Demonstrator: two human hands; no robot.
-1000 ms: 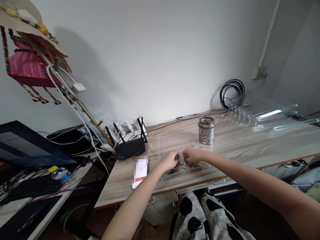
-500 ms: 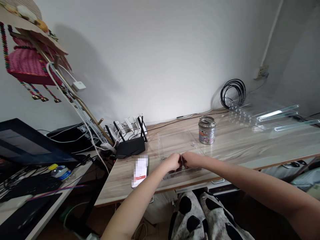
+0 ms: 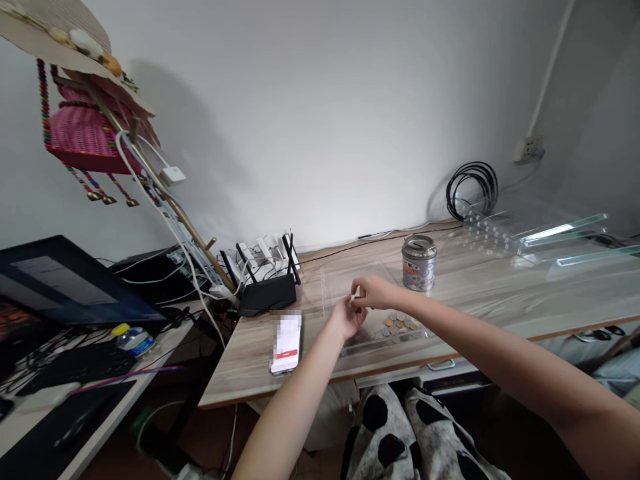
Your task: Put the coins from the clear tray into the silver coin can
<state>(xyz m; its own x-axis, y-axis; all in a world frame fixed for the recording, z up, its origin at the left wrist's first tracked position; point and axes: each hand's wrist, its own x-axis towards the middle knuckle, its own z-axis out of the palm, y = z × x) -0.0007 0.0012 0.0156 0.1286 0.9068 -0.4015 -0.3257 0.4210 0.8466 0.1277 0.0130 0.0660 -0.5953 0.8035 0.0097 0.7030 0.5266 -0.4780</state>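
Observation:
My left hand [image 3: 349, 318] is curled with its palm turned up over a clear plastic tray [image 3: 327, 293]. Above its fingertips, my right hand [image 3: 375, 293] is closed in a pinch, the two hands meeting. Whatever lies between the fingers is too small to make out. Several silver and gold coins [image 3: 399, 325] lie spread in the right front part of the tray, just below my right wrist. A printed metal tin [image 3: 419, 265] with a slot in its lid stands upright behind my right forearm.
A phone [image 3: 287, 343] lies left of the tray. Behind it stand a black router [image 3: 267, 295] with antennas and white plugs. Clear acrylic panels [image 3: 550, 233] and a coiled black cable [image 3: 471, 191] occupy the far right. A monitor [image 3: 70, 287] and bottle [image 3: 134, 339] are on the left desk.
Both hands have lifted from the tray's front part and moved slightly back, the left turning palm up. The coins now show beneath. The view has shifted slightly left.

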